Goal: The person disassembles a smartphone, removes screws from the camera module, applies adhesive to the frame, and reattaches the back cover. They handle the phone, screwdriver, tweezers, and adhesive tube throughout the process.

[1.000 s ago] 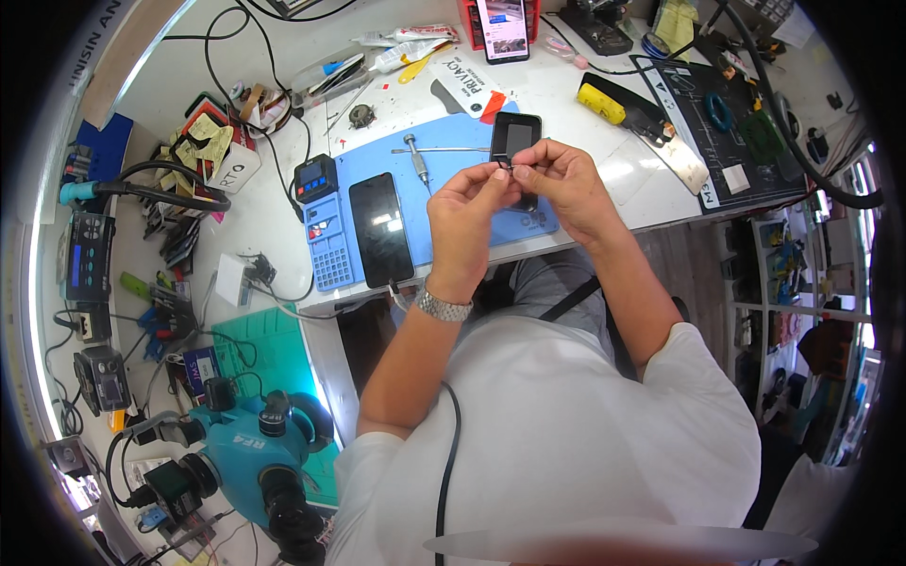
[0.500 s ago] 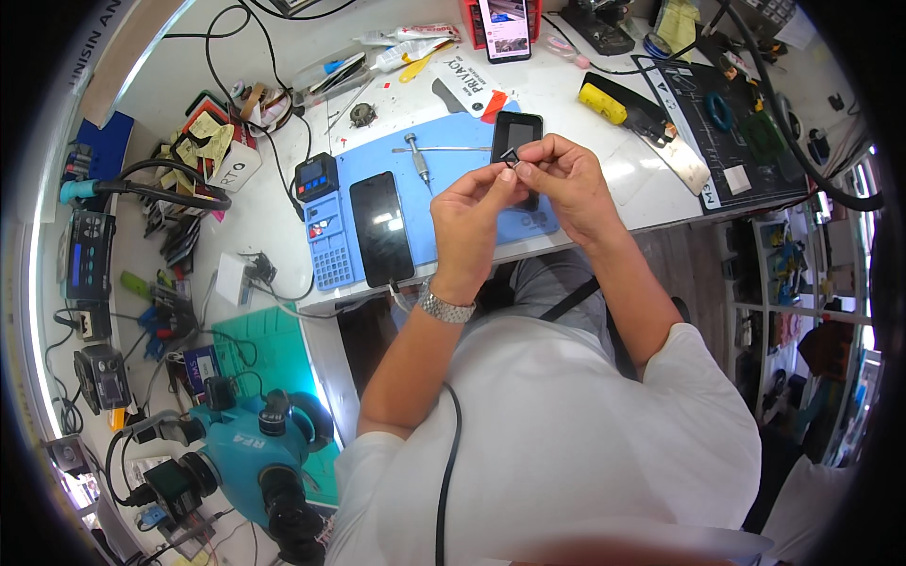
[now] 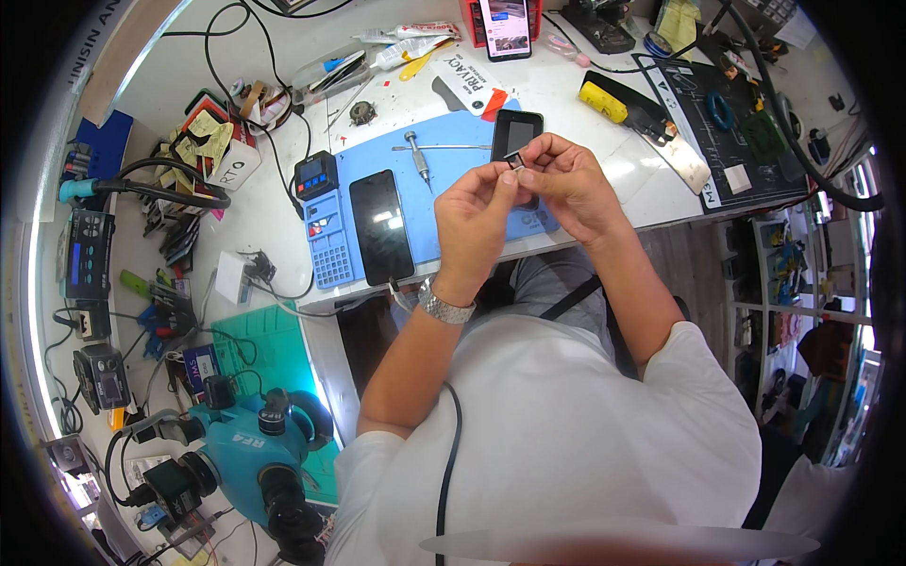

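Observation:
Both hands meet over the front part of the blue work mat (image 3: 453, 127). Between their fingertips is a small dark rectangular piece with a pale edge (image 3: 514, 160), too small to tell its kind. My left hand (image 3: 472, 203), a metal watch at its wrist, pinches it from the left. My right hand (image 3: 571, 184) grips it from the right with thumb and fingers. Behind the fingers lies a black phone-like device (image 3: 519, 130), its lower part hidden by the hands. To the left a larger black phone (image 3: 381, 226) rests on the mat with a cable at its bottom end.
A screwdriver (image 3: 417, 158) and a thin metal tool (image 3: 453, 147) lie on the mat. Rightward are a yellow-handled tool (image 3: 604, 102) and a black mat (image 3: 717, 132). A lit phone (image 3: 506, 28) stands at the back. A teal microscope (image 3: 250, 443) occupies the lower left.
The small piece has turned slightly between the fingertips, showing more of its pale edge. My right hand has shifted a little to the right; the phones have not moved.

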`<control>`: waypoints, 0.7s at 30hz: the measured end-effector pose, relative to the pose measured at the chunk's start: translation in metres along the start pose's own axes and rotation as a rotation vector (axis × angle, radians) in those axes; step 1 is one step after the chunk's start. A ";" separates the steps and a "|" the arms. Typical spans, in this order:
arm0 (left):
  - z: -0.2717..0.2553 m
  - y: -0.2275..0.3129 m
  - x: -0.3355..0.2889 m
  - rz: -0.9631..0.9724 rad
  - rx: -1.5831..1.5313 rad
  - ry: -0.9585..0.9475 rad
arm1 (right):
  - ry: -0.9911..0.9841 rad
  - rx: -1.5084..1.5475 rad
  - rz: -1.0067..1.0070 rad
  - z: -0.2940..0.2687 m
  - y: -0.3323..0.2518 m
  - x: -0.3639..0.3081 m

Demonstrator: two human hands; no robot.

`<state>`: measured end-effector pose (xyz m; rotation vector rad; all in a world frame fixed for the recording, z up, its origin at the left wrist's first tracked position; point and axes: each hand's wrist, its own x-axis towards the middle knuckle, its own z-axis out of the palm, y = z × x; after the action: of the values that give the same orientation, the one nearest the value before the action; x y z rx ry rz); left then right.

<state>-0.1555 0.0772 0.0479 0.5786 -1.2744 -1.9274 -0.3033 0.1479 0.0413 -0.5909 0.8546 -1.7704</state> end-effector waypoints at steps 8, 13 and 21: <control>-0.004 -0.008 0.001 0.095 0.148 0.081 | 0.096 -0.502 -0.210 0.017 0.002 -0.004; -0.007 -0.013 -0.001 0.170 0.277 0.117 | 0.148 -1.006 -0.456 0.031 0.004 -0.010; -0.023 0.001 -0.008 -0.067 0.025 0.062 | 0.082 -0.640 -0.221 0.027 0.005 -0.002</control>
<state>-0.1344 0.0696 0.0390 0.6968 -1.2559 -1.9351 -0.2796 0.1414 0.0544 -1.0625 1.4779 -1.7097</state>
